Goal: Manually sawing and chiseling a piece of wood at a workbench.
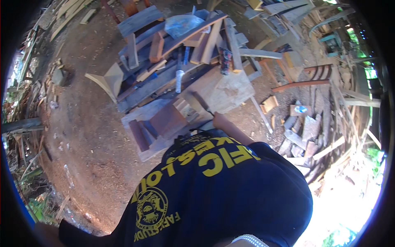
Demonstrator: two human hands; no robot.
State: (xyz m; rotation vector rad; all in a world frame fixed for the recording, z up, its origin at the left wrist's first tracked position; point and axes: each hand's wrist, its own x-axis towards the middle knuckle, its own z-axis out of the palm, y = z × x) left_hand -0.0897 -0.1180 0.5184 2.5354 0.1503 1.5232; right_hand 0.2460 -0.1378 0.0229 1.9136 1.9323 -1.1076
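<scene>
My right hand (220, 120) is closed at the near edge of a low wooden work table (230, 88). From it a dark, thin handle runs to a flat brownish blade-like piece (198, 100), a tool whose kind I cannot make out. Just left of that tool lies a pale, stepped wooden block (185, 109), beside a reddish-brown board (168, 119). A dark red-brown wooden bar (139, 136) rests at the table's left end. My left arm (47, 234) reaches out at the lower left rim, in shadow, away from the table; its fingers do not show.
Planks and offcuts pile up across the table's far side, with a clear plastic bag (183, 25) and a white-and-blue tool handle (179, 80) among them. A reddish wooden chair frame (302, 82) stands right. Scrap wood (302, 131) litters the dirt floor (86, 123).
</scene>
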